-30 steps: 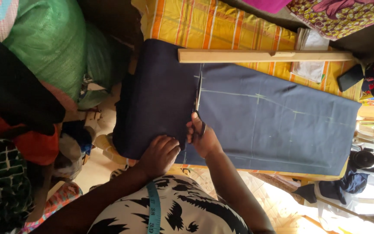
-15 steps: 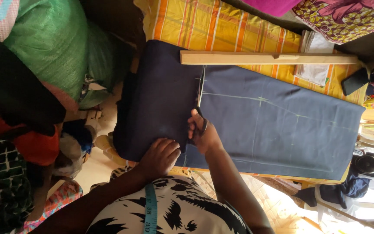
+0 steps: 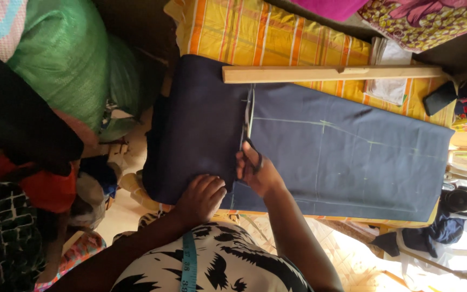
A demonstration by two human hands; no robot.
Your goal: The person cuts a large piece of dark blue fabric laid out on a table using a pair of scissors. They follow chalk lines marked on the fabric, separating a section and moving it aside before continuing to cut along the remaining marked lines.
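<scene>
Nearest: a teal measuring tape point(image 3: 188, 265) is draped over a black-and-white patterned top.

Left hand point(image 3: 201, 197) is laid flat, palm down, on the near edge of the navy cloth point(image 3: 347, 157), fingers spread, gripping nothing. The left flap of the cloth is pinned under it.

Right hand point(image 3: 256, 170) is closed around the handles of a pair of scissors point(image 3: 247, 130), just beside the left hand, not touching it as far as can be told. The blades are pointed away from the body, along a cut line in the cloth. Blade opening can't be made out.

The navy cloth is spread across the bench point(image 3: 352, 219); pale chalk lines are marked on its right part.

Further out: a long wooden ruler point(image 3: 331, 73) is laid across the far edge of the cloth, over a yellow-orange striped fabric point(image 3: 266, 38).

Far left: a green sack point(image 3: 66, 59). Far right: folded white cloth point(image 3: 389, 70) beside a dark flat object point(image 3: 440, 97), kind unclear.
</scene>
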